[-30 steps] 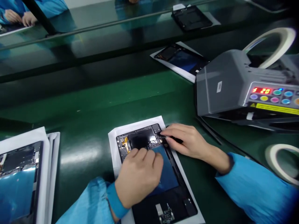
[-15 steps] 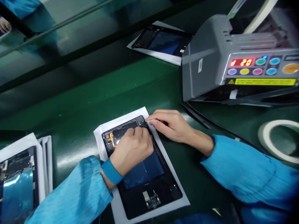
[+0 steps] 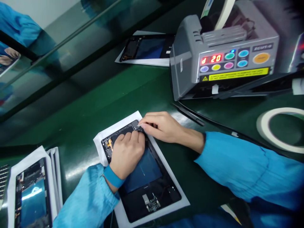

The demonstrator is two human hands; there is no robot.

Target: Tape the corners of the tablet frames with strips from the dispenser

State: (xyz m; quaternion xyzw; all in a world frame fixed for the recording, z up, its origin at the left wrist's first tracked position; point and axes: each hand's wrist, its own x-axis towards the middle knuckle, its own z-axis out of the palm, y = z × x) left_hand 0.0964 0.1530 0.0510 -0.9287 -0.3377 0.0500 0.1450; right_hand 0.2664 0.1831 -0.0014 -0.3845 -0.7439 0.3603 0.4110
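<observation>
An opened tablet lies at a slant on a white sheet, with its dark inner frame, blue panel and small circuit board showing. My left hand, with a blue band at the wrist, rests curled over the tablet's upper half. Its fingertips are tucked under, so what they grip, if anything, is hidden. At the tablet's upper right corner, my right hand pinches thumb and forefinger together. Whatever sits between those fingertips is too small to make out.
A grey tape dispenser with a lit display stands at the back right, a second tablet beside it. Black tweezers and a tape roll lie to the right. Another tablet lies left. Someone's hands show beyond the ledge.
The view has swung to the right. My left hand has shifted slightly down and left over the tablet. My right hand stays pinched, its fingertips now over the tablet's corner.
</observation>
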